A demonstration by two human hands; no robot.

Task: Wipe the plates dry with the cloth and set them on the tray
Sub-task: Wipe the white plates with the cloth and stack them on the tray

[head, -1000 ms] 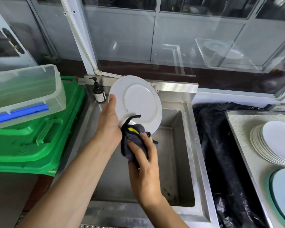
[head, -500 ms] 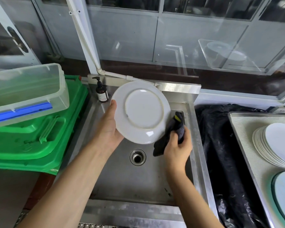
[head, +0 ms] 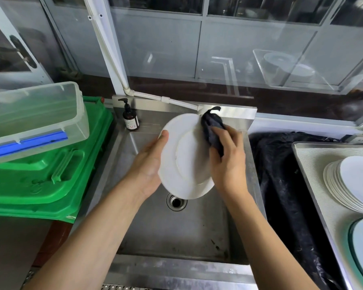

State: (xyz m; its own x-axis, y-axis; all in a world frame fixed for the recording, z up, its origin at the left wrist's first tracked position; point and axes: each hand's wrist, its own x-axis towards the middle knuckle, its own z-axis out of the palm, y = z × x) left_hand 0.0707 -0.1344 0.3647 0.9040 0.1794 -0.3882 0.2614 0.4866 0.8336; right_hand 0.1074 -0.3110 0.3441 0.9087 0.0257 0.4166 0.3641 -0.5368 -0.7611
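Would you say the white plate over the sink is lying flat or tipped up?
Tipped up: the plate stands on edge, underside facing the camera.

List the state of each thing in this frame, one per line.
Plate: held tilted over the sink, underside showing.
Cloth: pressed on the plate's upper right.
Left hand: holds the plate's left edge.
Right hand: grips the cloth.
Sink: drain open.
Stack: on the tray.
Bottle: upright.

Bright, soft daylight, glare on the glass panels (head: 260,49) (wide-angle bending at edges).
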